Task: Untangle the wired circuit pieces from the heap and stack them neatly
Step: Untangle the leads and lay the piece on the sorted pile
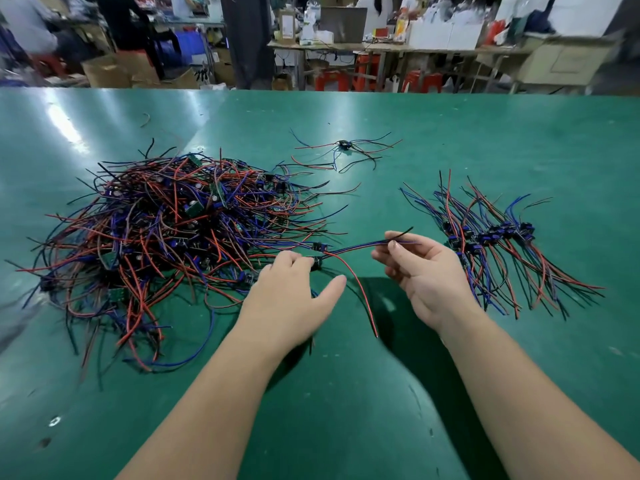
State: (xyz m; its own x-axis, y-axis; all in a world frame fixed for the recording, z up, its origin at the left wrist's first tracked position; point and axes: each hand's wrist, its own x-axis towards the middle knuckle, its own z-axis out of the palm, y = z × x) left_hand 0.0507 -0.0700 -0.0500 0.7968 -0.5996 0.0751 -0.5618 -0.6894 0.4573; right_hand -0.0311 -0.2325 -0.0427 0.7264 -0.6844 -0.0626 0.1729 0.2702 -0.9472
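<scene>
So the left hand (294, 282) grips one wired circuit piece (349, 250) by its board, and the right hand (420, 271) pinches its wire ends. The tangled heap (166, 230) sits left of them and the neat stack (491, 244) right, with a lone piece (344, 145) farther back on the green table (485, 133).

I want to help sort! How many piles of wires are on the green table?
3: a big tangled heap on the left, a neat stack on the right, a small bunch far in the middle. One loose piece is being held.

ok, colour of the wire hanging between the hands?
Red; the wire shows best in head view.
</scene>
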